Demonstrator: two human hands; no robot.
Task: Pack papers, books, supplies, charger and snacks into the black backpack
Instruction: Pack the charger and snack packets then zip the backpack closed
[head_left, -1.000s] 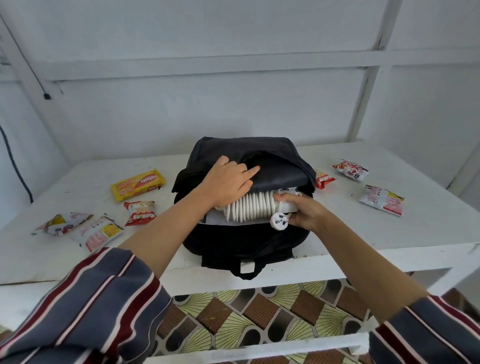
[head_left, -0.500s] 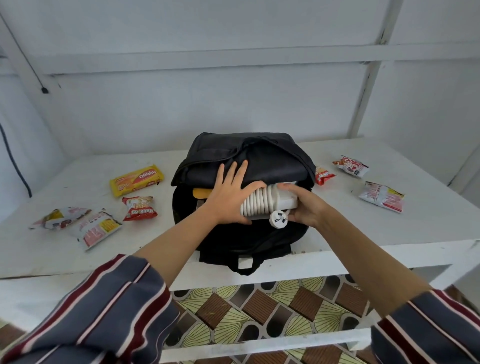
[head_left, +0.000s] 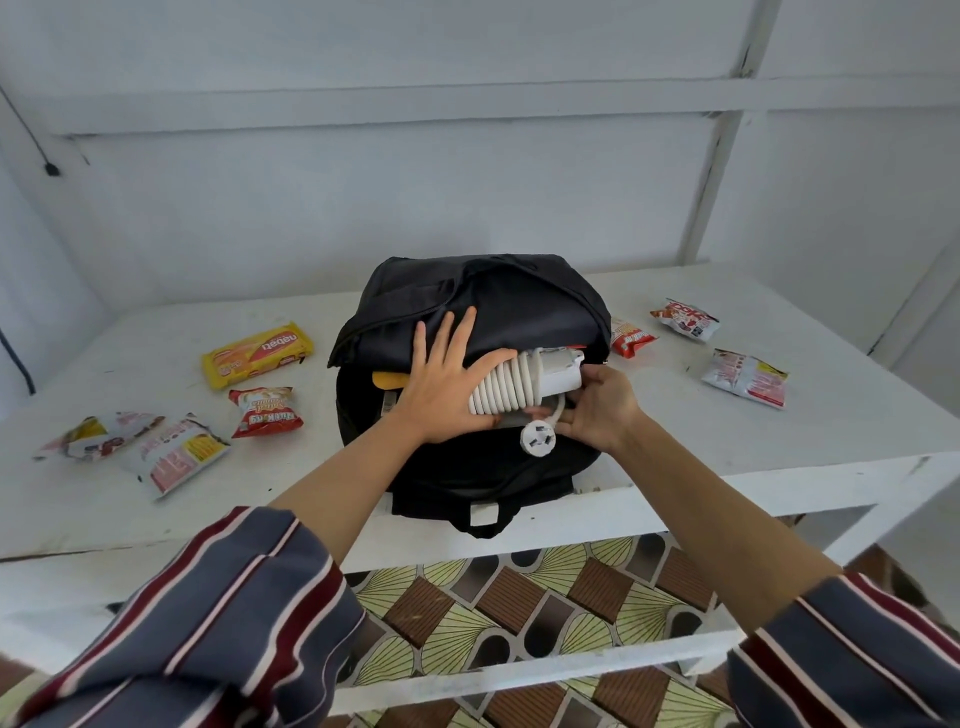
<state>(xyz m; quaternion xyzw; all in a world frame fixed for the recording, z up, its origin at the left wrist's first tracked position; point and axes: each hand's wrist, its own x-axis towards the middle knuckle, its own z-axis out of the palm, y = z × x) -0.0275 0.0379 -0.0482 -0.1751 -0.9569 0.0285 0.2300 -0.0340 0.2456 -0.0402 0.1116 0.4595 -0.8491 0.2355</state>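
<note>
The charger (head_left: 524, 382), a white block with its cable coiled round it, lies across the mouth of the black backpack (head_left: 519, 306), partly under the flap, with its right end sticking out. Its plug (head_left: 537, 438) dangles just below on a short bend of cable, against the bag's front. The left hand (head_left: 447, 387) lies flat, fingers straight and spread on the flap, thumb across the coil. The right hand (head_left: 597, 410) grips the charger's right end, thumb on top and fingers curled beneath. A yellow edge (head_left: 389, 380) shows inside the mouth, left of the left hand.

The backpack lies mid-table on the white table (head_left: 727, 457), right at the near edge, and its carry loop (head_left: 480, 525) hangs over that edge. A strip of tabletop runs between the bag's far side and the wall (head_left: 363, 208).

Seven snack packs lie around it. Four are on the left: a yellow pack (head_left: 257, 353) and a red pack (head_left: 266, 411), each a stretch of tabletop away from the bag, then a white-and-pink pack (head_left: 176, 454) touching the leftmost pack (head_left: 98, 435). Three are on the right: a small red pack (head_left: 631, 338) just beside the bag, a far pack (head_left: 685, 318) and a near pack (head_left: 745, 376), both lying apart.
</note>
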